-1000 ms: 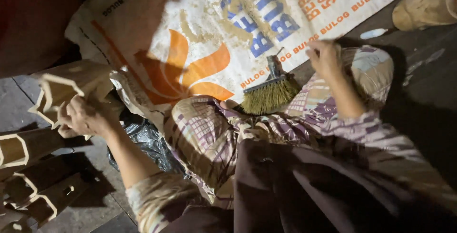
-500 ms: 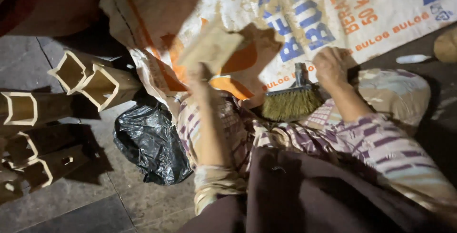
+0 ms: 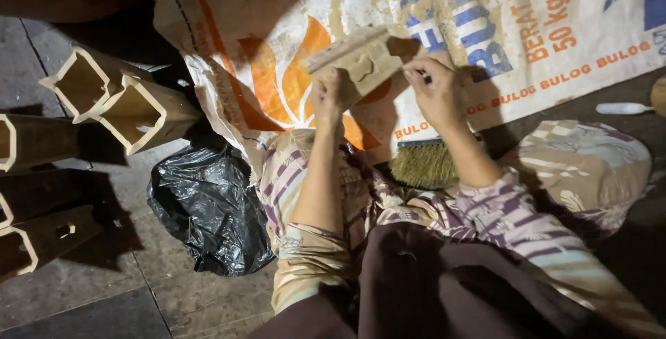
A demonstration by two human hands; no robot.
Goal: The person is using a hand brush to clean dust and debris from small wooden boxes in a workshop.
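The left hand (image 3: 327, 98) grips a hollow square wooden block (image 3: 355, 62) from below, fingers wrapped and pressed against its near face, holding it tilted above the printed woven sack (image 3: 555, 34) spread on the floor. The right hand (image 3: 436, 88) rests at the block's right end, fingers curled together on its edge; whether they pinch a small tool there is hard to tell in this light. A straw hand brush (image 3: 424, 162) lies on the sack just below the right wrist, untouched.

To do this well, the left hand should keep the block steady and turned toward the light, while the right works along the edge with short, even strokes, letting dust fall on the sack.

Half a second ago the left hand alone was lifting the block while the right lay by the brush; now both meet on it. More hollow blocks (image 3: 125, 100) lie at the left beside a black plastic bag (image 3: 208, 207).
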